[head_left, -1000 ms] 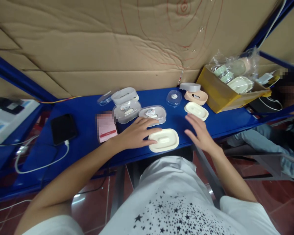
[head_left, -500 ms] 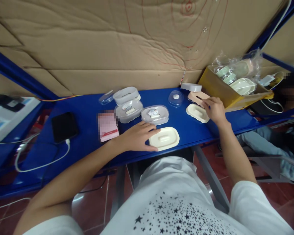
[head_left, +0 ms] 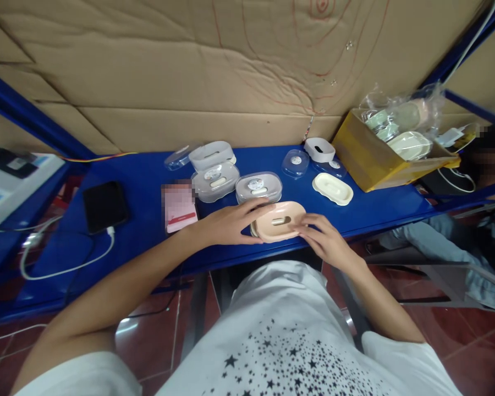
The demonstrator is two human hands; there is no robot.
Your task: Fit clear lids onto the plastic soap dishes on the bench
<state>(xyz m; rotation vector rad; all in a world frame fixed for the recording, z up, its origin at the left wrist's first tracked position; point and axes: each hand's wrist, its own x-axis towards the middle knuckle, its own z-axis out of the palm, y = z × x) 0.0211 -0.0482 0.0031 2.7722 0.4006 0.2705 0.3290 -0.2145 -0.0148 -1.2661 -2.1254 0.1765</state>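
A pink oval soap-dish part point(head_left: 279, 220) sits on top of a cream one at the front edge of the blue table point(head_left: 148, 187). My left hand point(head_left: 231, 223) grips its left end, fingers curled round the rim. My right hand point(head_left: 324, 239) pinches its right end. The cream piece underneath is almost wholly hidden. Another cream oval dish point(head_left: 332, 188) lies to the right, apart from both hands.
Clear lidded dishes point(head_left: 258, 187) point(head_left: 214, 181) and a white tray point(head_left: 212, 154) stand behind. A small round clear lid point(head_left: 295, 163), a white piece point(head_left: 319, 149), a yellow box of bagged dishes point(head_left: 390, 146), a pink card point(head_left: 179, 207) and a black phone point(head_left: 104, 204) are around. Another person sits at right.
My right hand took the pink dish part from the back right and brought it onto the cream dish in front. My left hand stayed at the cream dish's left end.
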